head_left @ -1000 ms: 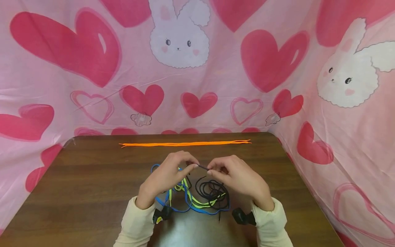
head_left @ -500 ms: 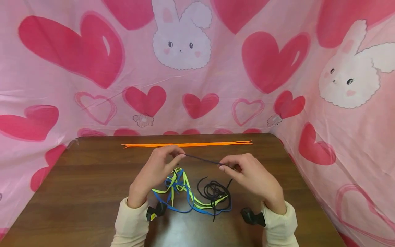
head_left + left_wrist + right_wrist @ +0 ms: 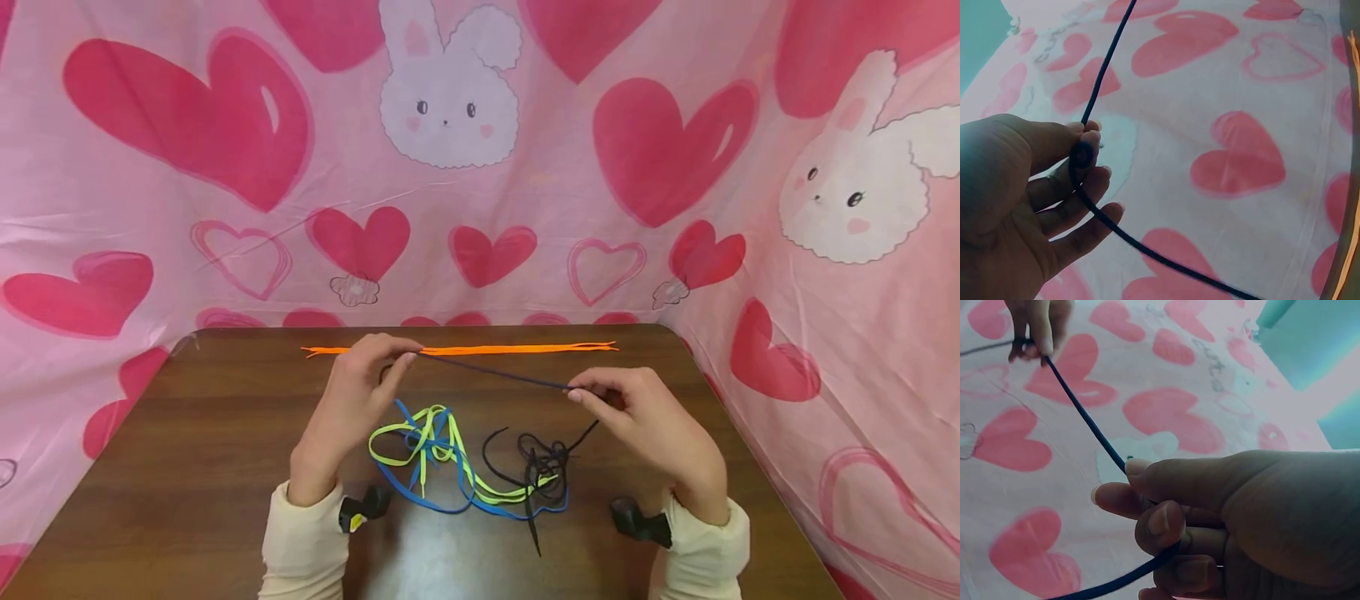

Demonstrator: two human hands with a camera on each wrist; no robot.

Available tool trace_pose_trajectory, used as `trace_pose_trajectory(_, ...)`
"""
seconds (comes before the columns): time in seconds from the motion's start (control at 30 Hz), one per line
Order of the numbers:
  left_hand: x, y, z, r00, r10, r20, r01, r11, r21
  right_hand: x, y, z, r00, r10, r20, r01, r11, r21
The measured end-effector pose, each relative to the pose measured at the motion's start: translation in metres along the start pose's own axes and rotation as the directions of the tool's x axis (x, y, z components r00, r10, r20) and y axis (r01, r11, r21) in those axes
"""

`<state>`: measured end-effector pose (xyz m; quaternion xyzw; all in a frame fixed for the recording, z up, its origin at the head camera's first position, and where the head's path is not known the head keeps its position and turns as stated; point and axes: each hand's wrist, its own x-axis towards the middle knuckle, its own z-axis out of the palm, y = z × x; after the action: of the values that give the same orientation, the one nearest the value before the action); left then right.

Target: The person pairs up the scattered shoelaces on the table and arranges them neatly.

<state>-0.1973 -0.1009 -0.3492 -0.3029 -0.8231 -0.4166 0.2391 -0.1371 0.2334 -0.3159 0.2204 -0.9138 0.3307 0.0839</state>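
A black shoelace (image 3: pixel 495 372) is stretched between my two hands above the table, sloping down to the right. My left hand (image 3: pixel 360 383) pinches it between thumb and fingertips; in the left wrist view the lace (image 3: pixel 1105 69) loops at the fingertips and trails off below. The right hand (image 3: pixel 645 417) pinches the lace too, and in the right wrist view a length of it (image 3: pixel 1119 582) runs out under the curled fingers. Beneath my hands lies a loose tangle of black lace (image 3: pixel 546 462). A yellow-green shoelace (image 3: pixel 433 425) and a blue shoelace (image 3: pixel 420 502) lie tangled together beside it, overlapping the black one.
Orange shoelaces (image 3: pixel 510 350) lie straight along the far edge of the brown wooden table (image 3: pixel 187 467). A pink cloth (image 3: pixel 540 183) with hearts and rabbits hangs behind and at the sides. Black cameras are strapped at both wrists.
My hands have moved apart, the left one up and leftward, the right one to the right. The stretch of black lace between them has grown longer, and the black tangle has shifted.
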Motion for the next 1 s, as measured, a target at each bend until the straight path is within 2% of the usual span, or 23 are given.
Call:
trace_pose_trajectory(0.27, -0.001, -0.006, -0.016, 0.993, 0.024, -0.115, -0.017, 0.998, 0.057, -0.005, 0.007, -0.010, 0.996, 0.010, -0.088, -0.014, 0.998, -0.053)
trace_pose_trajectory(0.47, -0.002, -0.009, -0.017, 0.984, 0.036, -0.173, -0.023, 0.997, 0.074, -0.009, 0.013, -0.015, 0.992, 0.027, -0.124, -0.038, 0.995, -0.090)
trace_pose_trajectory(0.57, -0.002, -0.009, -0.019, 0.974, 0.026, -0.226, -0.004, 0.995, 0.097, -0.010, 0.015, -0.017, 0.990, 0.035, -0.133, -0.049, 0.993, -0.105)
trace_pose_trajectory(0.8, -0.007, -0.014, -0.033, 0.924, 0.021, -0.381, 0.042, 0.987, 0.155, -0.013, 0.015, -0.022, 0.988, 0.041, -0.148, -0.059, 0.991, -0.123)
trace_pose_trajectory(1.0, -0.016, -0.024, -0.051, 0.852, 0.011, -0.523, 0.091, 0.981, 0.170, -0.014, 0.014, -0.022, 0.988, 0.043, -0.149, -0.062, 0.990, -0.126)
